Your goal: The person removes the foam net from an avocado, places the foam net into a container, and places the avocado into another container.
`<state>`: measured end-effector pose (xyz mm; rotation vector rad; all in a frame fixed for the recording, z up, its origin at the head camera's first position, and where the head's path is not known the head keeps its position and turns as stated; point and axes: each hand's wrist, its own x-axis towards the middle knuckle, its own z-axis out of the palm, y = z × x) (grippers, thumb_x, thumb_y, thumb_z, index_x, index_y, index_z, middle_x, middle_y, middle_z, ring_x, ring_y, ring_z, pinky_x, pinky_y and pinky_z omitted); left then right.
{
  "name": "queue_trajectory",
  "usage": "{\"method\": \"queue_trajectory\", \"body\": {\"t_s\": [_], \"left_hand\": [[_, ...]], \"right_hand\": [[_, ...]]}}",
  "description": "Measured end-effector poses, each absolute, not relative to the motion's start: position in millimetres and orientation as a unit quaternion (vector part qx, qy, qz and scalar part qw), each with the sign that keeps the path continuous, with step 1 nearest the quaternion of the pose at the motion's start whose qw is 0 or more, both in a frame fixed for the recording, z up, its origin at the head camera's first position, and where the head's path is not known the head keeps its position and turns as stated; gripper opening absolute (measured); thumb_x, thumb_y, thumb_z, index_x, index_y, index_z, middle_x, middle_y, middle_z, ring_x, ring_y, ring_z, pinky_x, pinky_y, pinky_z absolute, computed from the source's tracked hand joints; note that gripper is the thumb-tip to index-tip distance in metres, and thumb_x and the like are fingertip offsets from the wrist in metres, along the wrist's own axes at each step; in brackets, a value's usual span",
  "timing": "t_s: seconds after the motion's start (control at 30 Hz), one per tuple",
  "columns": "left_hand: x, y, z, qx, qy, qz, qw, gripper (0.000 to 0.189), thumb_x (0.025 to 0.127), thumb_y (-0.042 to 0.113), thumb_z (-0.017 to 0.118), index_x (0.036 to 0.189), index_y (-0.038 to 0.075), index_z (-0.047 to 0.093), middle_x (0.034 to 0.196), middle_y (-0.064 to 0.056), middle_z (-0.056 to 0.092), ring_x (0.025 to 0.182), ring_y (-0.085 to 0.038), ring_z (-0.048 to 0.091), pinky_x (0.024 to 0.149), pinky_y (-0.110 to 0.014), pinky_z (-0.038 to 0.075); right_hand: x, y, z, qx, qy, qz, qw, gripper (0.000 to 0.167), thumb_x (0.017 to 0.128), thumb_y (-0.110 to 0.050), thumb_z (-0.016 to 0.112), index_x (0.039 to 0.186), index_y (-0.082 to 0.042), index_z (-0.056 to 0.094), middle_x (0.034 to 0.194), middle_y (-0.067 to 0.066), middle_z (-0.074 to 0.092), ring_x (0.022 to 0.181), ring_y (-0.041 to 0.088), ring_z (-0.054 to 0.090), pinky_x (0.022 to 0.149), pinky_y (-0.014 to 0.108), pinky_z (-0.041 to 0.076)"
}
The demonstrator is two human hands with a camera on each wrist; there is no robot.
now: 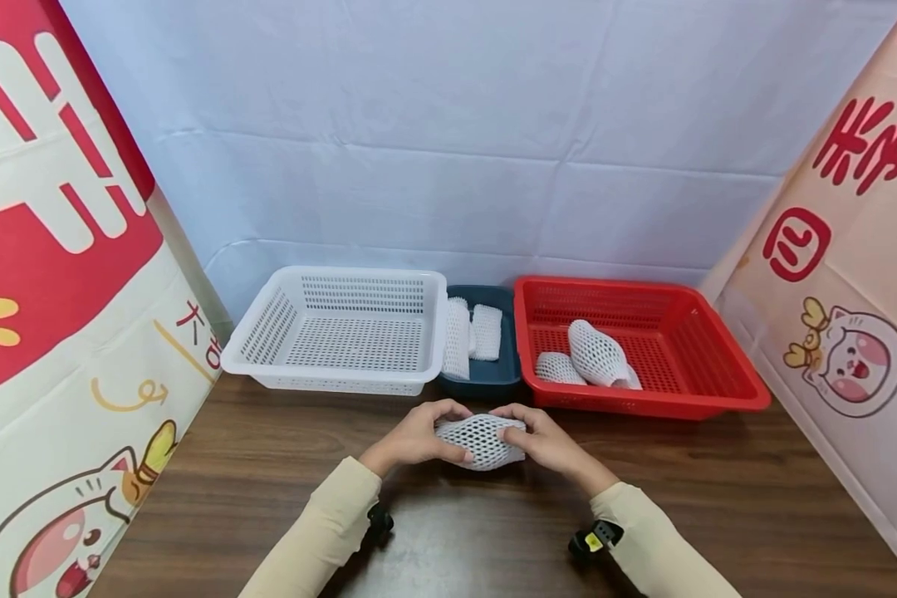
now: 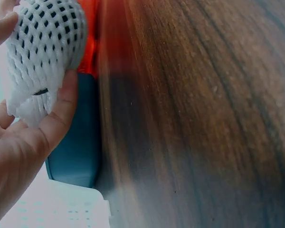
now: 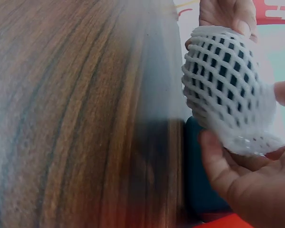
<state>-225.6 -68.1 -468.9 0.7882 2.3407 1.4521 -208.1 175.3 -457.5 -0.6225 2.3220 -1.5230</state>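
Observation:
Both hands hold a white foam fruit net stretched round a bulging thing, low over the table in the head view. Dark shows through its mesh, and what lies inside is mostly hidden. My left hand grips its left end between thumb and fingers, and my right hand grips the right end. In the left wrist view the left fingers curl round the gathered end of the net. From the right wrist, the net looks full and rounded, narrowing toward the right hand.
Behind the hands stand a white basket, a dark blue bin with several flat foam nets, and a red basket. Inside the red one lie net-wrapped things. Printed cloth hangs along the sides of the wooden table.

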Motion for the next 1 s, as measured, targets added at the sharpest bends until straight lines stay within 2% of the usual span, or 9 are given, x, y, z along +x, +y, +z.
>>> {"method": "queue_trajectory", "body": {"t_s": [0.37, 0.53, 0.77, 1.0], "left_hand": [[-228.5, -67.8, -478.4, 0.279, 0.82, 0.48, 0.14, 0.048, 0.066, 0.023, 0.083, 0.109, 0.016, 0.062, 0.098, 0.008, 0.06, 0.089, -0.01, 0.055, 0.079, -0.026, 0.044], [-229.0, -67.9, -479.3, 0.279, 0.822, 0.477, 0.139, 0.048, 0.066, 0.021, 0.084, 0.109, 0.016, 0.062, 0.099, 0.007, 0.06, 0.09, -0.011, 0.055, 0.08, -0.027, 0.043], [-229.8, -68.7, -477.6, 0.282, 0.831, 0.459, 0.138, 0.049, 0.067, 0.023, 0.083, 0.11, 0.017, 0.061, 0.1, 0.008, 0.059, 0.091, -0.009, 0.055, 0.081, -0.026, 0.043], [-229.5, -69.0, -476.6, 0.283, 0.836, 0.45, 0.137, 0.05, 0.067, 0.024, 0.083, 0.112, 0.017, 0.061, 0.102, 0.008, 0.06, 0.092, -0.009, 0.054, 0.082, -0.027, 0.042]], "right_hand": [[-211.6, 177.6, -463.5, -0.228, 0.826, -0.488, 0.168, 0.035, 0.091, -0.01, 0.055, 0.123, 0.003, 0.054, 0.11, 0.01, 0.057, 0.096, 0.023, 0.05, 0.083, 0.037, 0.043], [-204.1, 172.4, -446.0, -0.234, 0.827, -0.483, 0.169, 0.033, 0.09, -0.005, 0.054, 0.121, 0.008, 0.053, 0.109, 0.014, 0.057, 0.096, 0.026, 0.05, 0.083, 0.041, 0.042], [-214.3, 177.2, -465.3, -0.242, 0.83, -0.478, 0.158, 0.034, 0.09, -0.012, 0.057, 0.121, 0.002, 0.055, 0.109, 0.008, 0.058, 0.095, 0.022, 0.051, 0.084, 0.039, 0.042], [-210.8, 180.1, -459.8, -0.236, 0.831, -0.483, 0.141, 0.04, 0.09, -0.016, 0.059, 0.125, 0.004, 0.051, 0.118, 0.015, 0.056, 0.102, 0.025, 0.052, 0.087, 0.04, 0.044]]}}
